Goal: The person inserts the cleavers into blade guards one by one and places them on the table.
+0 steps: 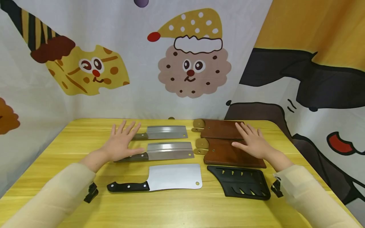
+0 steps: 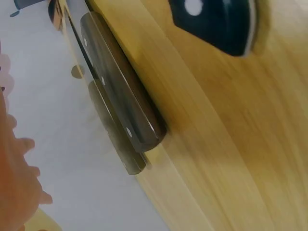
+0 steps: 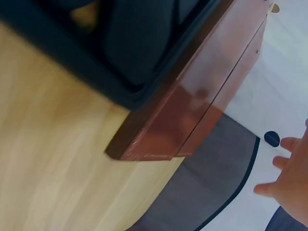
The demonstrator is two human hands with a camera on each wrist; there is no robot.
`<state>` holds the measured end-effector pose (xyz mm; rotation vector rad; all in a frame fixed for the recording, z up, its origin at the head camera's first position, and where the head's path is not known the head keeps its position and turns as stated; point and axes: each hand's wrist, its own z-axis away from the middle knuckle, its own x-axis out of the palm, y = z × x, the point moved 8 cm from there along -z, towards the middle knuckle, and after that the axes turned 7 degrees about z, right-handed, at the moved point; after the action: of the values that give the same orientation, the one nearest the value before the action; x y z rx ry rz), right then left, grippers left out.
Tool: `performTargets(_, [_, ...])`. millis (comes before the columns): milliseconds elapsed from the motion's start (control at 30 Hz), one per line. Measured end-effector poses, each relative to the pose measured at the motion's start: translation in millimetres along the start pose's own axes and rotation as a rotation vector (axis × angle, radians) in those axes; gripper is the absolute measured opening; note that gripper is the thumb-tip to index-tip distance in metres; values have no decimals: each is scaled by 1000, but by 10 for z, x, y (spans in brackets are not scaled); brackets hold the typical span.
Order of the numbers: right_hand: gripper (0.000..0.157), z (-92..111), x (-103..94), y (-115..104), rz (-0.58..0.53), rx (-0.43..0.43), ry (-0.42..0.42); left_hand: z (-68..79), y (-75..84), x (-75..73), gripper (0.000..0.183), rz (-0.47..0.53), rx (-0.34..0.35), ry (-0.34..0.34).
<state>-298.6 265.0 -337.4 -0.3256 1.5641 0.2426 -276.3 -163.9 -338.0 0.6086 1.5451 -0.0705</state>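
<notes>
My left hand (image 1: 119,145), fingers spread, hovers over the handles of two cleavers and holds nothing. The far cleaver (image 1: 167,132) and the middle cleaver (image 1: 171,150) have brown handles; their handles show close up in the left wrist view, the nearer handle (image 2: 120,82) in front. A wide-bladed cleaver (image 1: 175,177) with a black handle lies closest to me. My right hand (image 1: 254,142), also spread and bare of any object, is above two brown leather sheaths, the far sheath (image 1: 219,129) and the near sheath (image 1: 228,153). A black slotted blade cover (image 1: 242,182) lies in front of them.
Everything lies on a yellow wood-grain table (image 1: 159,210). Behind it hangs a white curtain (image 1: 137,104) printed with cartoon figures. Black wrist straps (image 1: 91,192) show at both sleeves. The blades point right, toward the sheaths.
</notes>
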Motion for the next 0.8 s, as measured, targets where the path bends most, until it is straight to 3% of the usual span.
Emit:
performTargets(333, [107,185,5,74,-198,-108,40,140,48,-47,105,142,114,30])
performTargets(600, [113,389,-25,98,-292,-183,91,265,138,73,98,355,173,-54])
performTargets(700, [112,492,6,86,-298,-201,76,314,176,125,96,413,212,-76])
performTargets(800, [112,588,58,63,-288,-209,53,364,173,186,95,438,208,-101])
